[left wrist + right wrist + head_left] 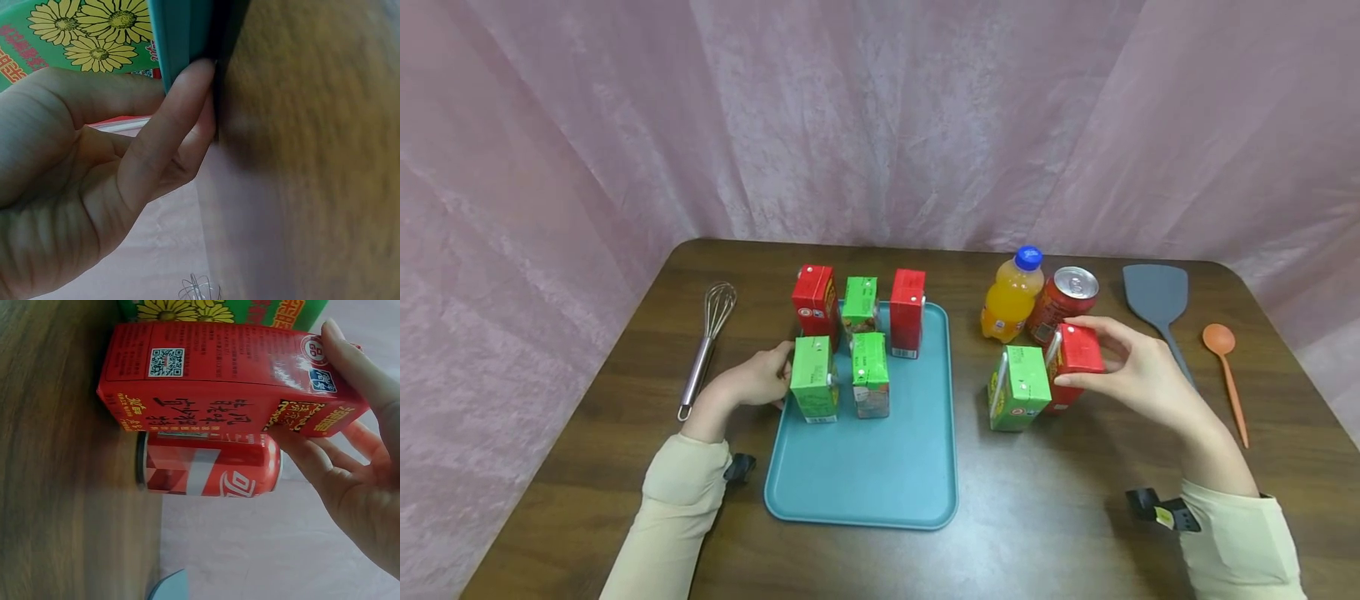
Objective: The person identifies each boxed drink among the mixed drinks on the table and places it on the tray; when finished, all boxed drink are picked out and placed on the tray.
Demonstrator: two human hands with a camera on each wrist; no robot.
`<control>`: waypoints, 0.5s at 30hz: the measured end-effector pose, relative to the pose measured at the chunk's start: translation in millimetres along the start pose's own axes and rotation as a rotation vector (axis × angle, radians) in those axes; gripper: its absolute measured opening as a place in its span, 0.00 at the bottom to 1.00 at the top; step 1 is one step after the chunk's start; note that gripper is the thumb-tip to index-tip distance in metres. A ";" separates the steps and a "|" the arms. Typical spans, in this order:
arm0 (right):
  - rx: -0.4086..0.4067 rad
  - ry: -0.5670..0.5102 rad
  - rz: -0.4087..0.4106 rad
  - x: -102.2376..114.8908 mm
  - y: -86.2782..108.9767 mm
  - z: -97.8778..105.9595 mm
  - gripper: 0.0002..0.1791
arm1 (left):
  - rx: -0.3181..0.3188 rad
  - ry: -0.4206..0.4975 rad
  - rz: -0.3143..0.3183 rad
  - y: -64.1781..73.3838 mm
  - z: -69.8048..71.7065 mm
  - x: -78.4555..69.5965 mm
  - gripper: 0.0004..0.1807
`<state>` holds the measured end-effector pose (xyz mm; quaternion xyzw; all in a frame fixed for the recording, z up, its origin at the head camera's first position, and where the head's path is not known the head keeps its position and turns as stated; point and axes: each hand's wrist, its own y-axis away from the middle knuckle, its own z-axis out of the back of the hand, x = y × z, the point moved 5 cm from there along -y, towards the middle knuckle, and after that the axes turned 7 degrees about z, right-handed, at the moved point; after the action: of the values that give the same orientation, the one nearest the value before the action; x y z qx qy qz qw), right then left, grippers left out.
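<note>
My left hand [762, 375] pinches the left rim of a blue-green tray [861, 492]; in the left wrist view, the fingers [165, 134] curl around the tray's edge [181, 37]. On the tray's left part, close to that hand, stands a green drink carton [814, 375] with yellow flowers on its side. With thumb and fingers, my right hand [1138, 375] grips a red drink carton [219, 378] near its top. It stands upright right beside another green carton [1018, 387], and a red soda can [212, 465] is just behind it.
Other red [907, 312] and green cartons [870, 375] stand on the tray. Behind the right-hand cartons is an orange drink bottle [1013, 296] with a blue cap. A whisk [707, 346] lies at left; a grey spatula [1157, 296] and orange spoon [1228, 375] lie at right.
</note>
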<state>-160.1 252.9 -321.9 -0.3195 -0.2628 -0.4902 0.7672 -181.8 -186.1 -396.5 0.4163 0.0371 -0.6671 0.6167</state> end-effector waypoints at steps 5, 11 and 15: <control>-0.066 -0.003 -0.013 6.8 2.9 8.3 0.37 | 0.000 -0.004 0.003 0.4 0.2 -0.5 0.34; -0.143 -0.028 -0.052 16.5 9.5 20.5 0.37 | -0.001 -0.003 0.008 0.3 0.2 -1.3 0.34; -0.194 -0.040 -0.046 23.6 12.8 27.5 0.38 | -0.003 -0.011 0.014 0.8 0.6 -1.5 0.33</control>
<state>-141.8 263.6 -289.8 -0.3961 -0.2367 -0.5245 0.7155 -181.6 -185.4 -394.8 0.4120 0.0321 -0.6650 0.6222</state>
